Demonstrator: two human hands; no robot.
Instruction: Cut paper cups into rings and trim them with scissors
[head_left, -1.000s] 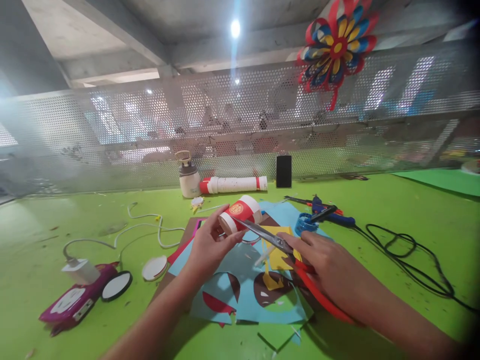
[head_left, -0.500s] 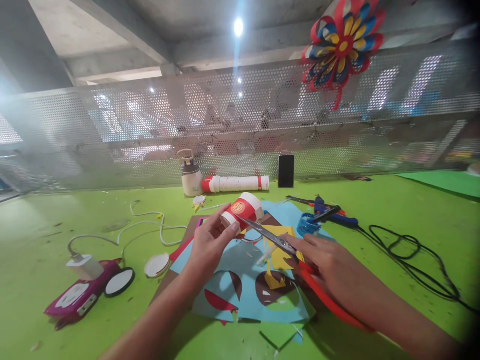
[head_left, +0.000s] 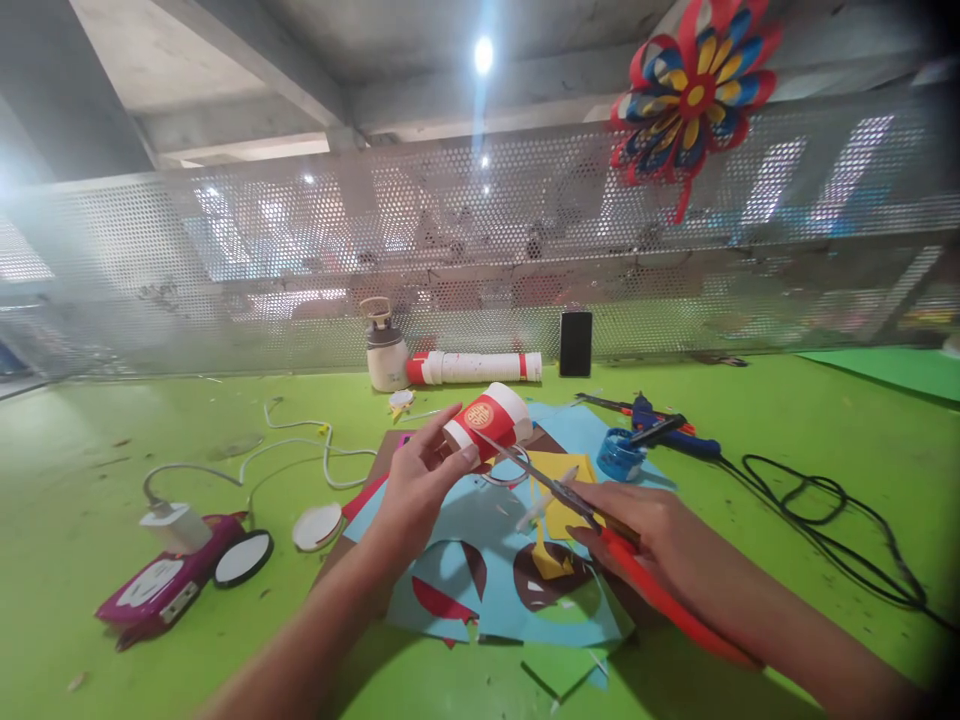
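My left hand (head_left: 431, 470) is closed around a red and white paper cup (head_left: 501, 412) with a gold emblem, tilted on its side above the papers. My right hand (head_left: 637, 525) grips red-handled scissors (head_left: 551, 487); their blades look nearly together and the tips reach the cup's lower side. Whether the tips touch or pierce the cup I cannot tell. Beneath both hands lies light blue paper (head_left: 517, 610) with round cut-outs. Yellow paper pieces (head_left: 574, 510) rest on it near the scissors.
A blue tape roll (head_left: 621, 455), a blue glue gun (head_left: 679, 440) and its black cord lie to the right. Left are a purple power strip (head_left: 161, 590), a white disc (head_left: 318, 526) and a cable. Behind stand a spray bottle (head_left: 387, 360), stacked cups (head_left: 480, 367) and a phone (head_left: 575, 344).
The view has shifted slightly. The scissors' tips remain by the cup while my right hand has moved a little and its fingers sit differently on the handles. The cup stays in my left hand.
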